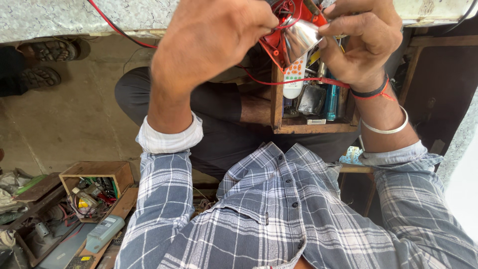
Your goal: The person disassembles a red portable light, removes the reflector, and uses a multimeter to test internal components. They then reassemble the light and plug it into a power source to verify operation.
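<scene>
under one stone bench edge (74,20), left hand (209,45) and right hand (366,42) both pinch one shiny metal piece (301,39).

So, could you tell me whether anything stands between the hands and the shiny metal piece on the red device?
Nothing visible does. The right hand already pinches the shiny metal piece at its edge, and the left hand touches the red device beside it; only loose red wires trail below.

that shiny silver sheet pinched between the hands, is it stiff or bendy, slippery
The silver sheet probably bends easily: it curves between the left hand and right hand. Its mirror-like gloss suggests it is slippery. It looks thin, so likely light and easily creased.
</scene>
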